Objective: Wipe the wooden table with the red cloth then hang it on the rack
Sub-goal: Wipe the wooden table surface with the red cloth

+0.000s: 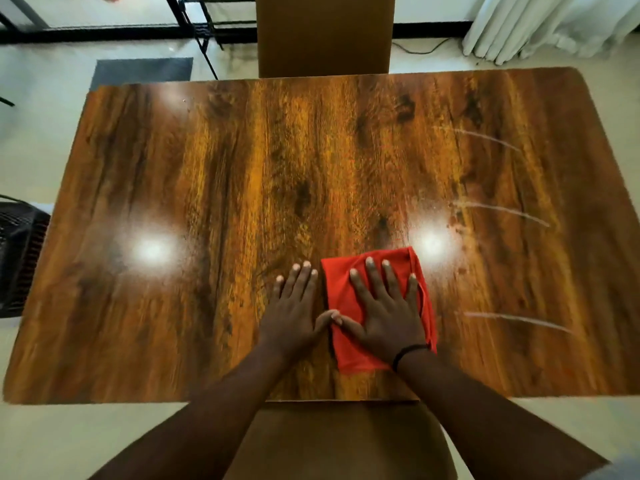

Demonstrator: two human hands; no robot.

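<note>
**Both palms down, red cloth under the right**

The fingers of the right hand point(384, 313) are spread and laid flat, pressing the red cloth point(349, 296) onto the wooden table point(173, 202); nothing is pinched. The left hand point(294, 306) lies flat just beside it at 9 o'clock, fingers straight and close together, resting on bare wood. The two thumbs meet at the cloth's left edge (their tips appear to touch). A thin black band point(407, 353) circles the right wrist.

The cloth is folded into a rough rectangle and sits near the table's near edge, a little right of centre. Its top corners show beyond the fingertips at 12 o'clock and its lower corner shows below the left side of the palm at 6 o'clock.

From the cloth toward 2 and 3 o'clock, three pale curved streaks point(502, 211) mark the glossy surface, and two bright light reflections sit on the wood.

Beyond the table at 12 o'clock stands a brown chair back point(325, 32). A black metal rack point(204, 26) stands at 11 o'clock on the floor, and white curtains point(554, 22) hang at 1 o'clock.
</note>
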